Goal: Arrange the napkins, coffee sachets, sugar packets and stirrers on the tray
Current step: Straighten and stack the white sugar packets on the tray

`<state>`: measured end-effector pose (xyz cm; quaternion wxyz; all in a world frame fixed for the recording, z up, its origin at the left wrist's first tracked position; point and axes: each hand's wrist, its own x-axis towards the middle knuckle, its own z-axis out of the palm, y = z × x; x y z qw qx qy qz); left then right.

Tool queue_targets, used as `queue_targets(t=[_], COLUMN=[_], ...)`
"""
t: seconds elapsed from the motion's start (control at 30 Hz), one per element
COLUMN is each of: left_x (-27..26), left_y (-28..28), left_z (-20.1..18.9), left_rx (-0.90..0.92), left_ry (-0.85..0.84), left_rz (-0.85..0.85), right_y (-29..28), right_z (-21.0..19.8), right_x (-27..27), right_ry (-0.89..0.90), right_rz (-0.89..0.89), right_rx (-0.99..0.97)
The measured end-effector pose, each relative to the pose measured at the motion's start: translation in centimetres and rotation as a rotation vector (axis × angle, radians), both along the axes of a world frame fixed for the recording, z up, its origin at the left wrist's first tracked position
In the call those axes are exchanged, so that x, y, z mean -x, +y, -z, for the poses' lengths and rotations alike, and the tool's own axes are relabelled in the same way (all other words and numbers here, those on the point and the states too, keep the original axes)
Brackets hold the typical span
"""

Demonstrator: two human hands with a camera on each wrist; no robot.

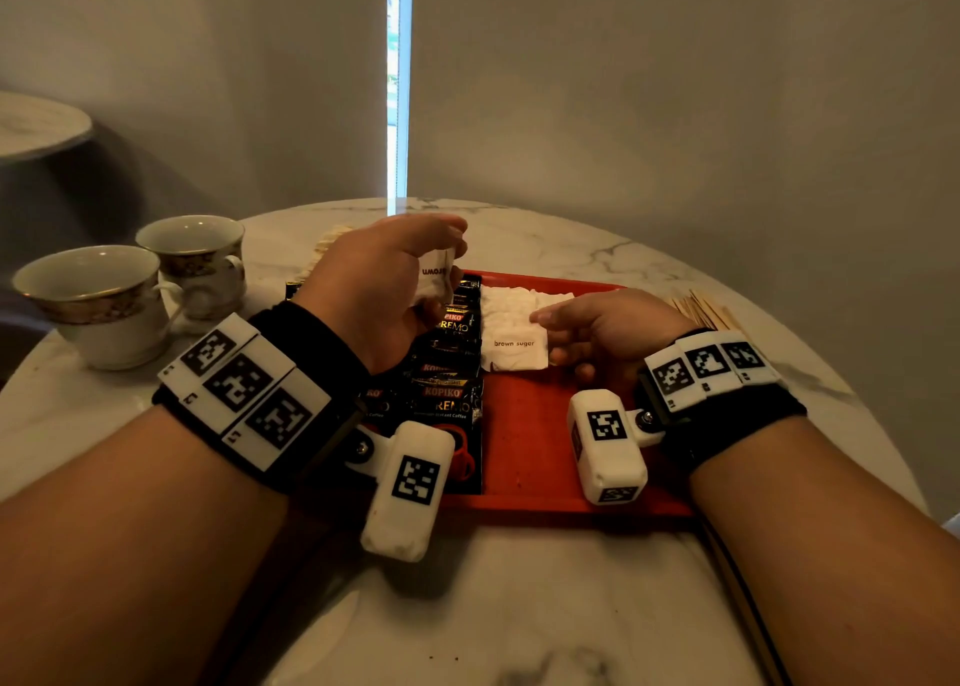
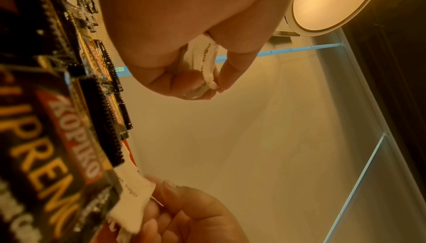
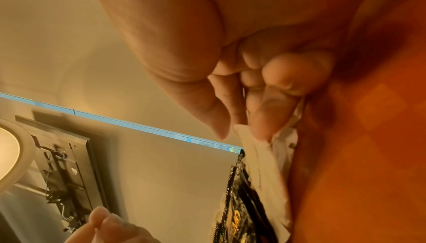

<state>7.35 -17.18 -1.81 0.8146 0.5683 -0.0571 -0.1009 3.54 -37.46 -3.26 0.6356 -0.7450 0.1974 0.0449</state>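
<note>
A red tray (image 1: 535,436) lies on the marble table. Several black coffee sachets (image 1: 447,399) overlap in a column along its left side. White brown-sugar packets (image 1: 514,300) lie beside them. My left hand (image 1: 452,264) hovers above the sachets and holds a white sugar packet (image 1: 436,274) in curled fingers; the left wrist view shows the left hand (image 2: 214,86) with the same packet (image 2: 202,55). My right hand (image 1: 545,334) pinches the right edge of the nearest tray packet (image 1: 514,345). In the right wrist view the right hand (image 3: 242,124) has thumb and forefinger on this packet (image 3: 265,165).
Two teacups (image 1: 98,300) (image 1: 197,259) stand at the table's left. Wooden stirrers (image 1: 701,311) lie on the table right of the tray, and another pile (image 1: 327,246) lies behind my left hand. A second round table (image 1: 36,124) is at far left.
</note>
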Motion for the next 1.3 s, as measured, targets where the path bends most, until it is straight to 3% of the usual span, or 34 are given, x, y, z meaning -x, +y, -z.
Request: queue_targets(t=[0.27, 0.5, 0.7, 1.13, 1.3], left_x=[0.0, 0.2, 0.3, 0.7, 0.8], left_y=[0.1, 0.0, 0.1, 0.0, 0.0], left_z=[-0.1, -0.2, -0.3, -0.4, -0.6], left_rx=[0.013, 0.001, -0.010, 0.013, 0.102], left_ry=[0.020, 0.025, 0.031, 0.052, 0.073], left_rz=[0.013, 0.009, 0.013, 0.053, 0.115], right_y=[0.1, 0.4, 0.5, 0.6, 0.7], right_z=[-0.1, -0.2, -0.2, -0.2, -1.0], right_x=[-0.7, -0.1, -0.1, 0.0, 0.2], right_ry=[-0.134, 0.077, 0.128, 0.080, -0.086], right_rz=[0.099, -0.151, -0.202, -0.176, -0.106], right_rx=[-0.088, -0.129, -0.114, -0.109, -0.163])
